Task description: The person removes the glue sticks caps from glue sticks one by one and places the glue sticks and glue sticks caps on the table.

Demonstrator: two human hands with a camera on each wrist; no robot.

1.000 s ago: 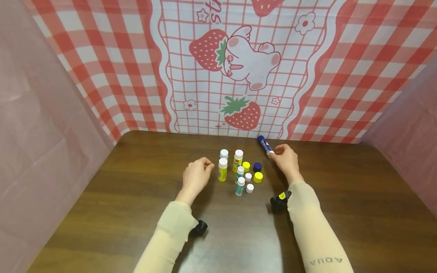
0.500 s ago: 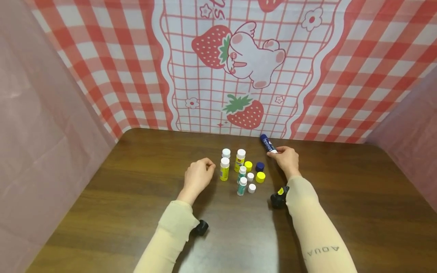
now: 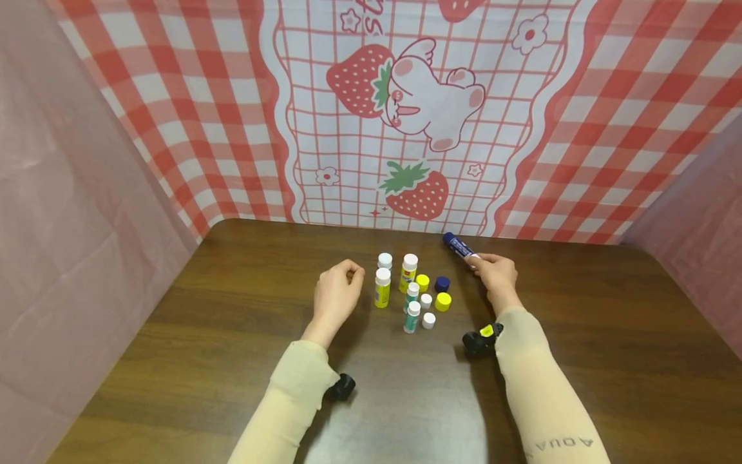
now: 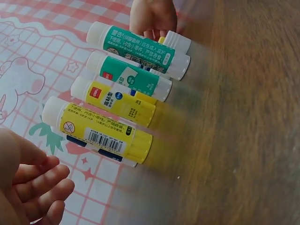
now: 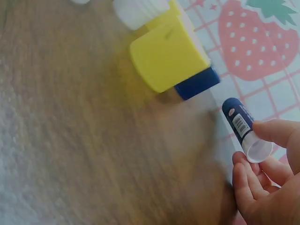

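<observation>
My right hand (image 3: pixel 497 276) pinches the white base end of a dark blue glue stick (image 3: pixel 460 247) between thumb and fingers; its blue cap end tilts toward the back edge. In the right wrist view this glue stick (image 5: pixel 240 124) shows a barcode label. My left hand (image 3: pixel 337 293), fingers loosely curled and holding nothing, rests beside a yellow glue stick (image 3: pixel 382 289). Behind that stick a white-topped one (image 3: pixel 384 259) is mostly hidden. A second yellow glue stick (image 3: pixel 408 274) and two green ones, a rear one (image 3: pixel 412 296) and a front one (image 3: pixel 412 318), stand upright nearby.
Loose caps sit right of the upright sticks: a dark blue cap (image 3: pixel 442 284), a yellow cap (image 3: pixel 443 301), another yellow cap (image 3: pixel 422 282) and two white caps, one in front (image 3: pixel 429 320). A strawberry-print cloth (image 3: pixel 348 142) hangs at the brown table's (image 3: pixel 249 270) back edge.
My right hand has shifted slightly right with the blue glue stick, which has turned to show another side of its label. The left hand has stayed nearly in place.
</observation>
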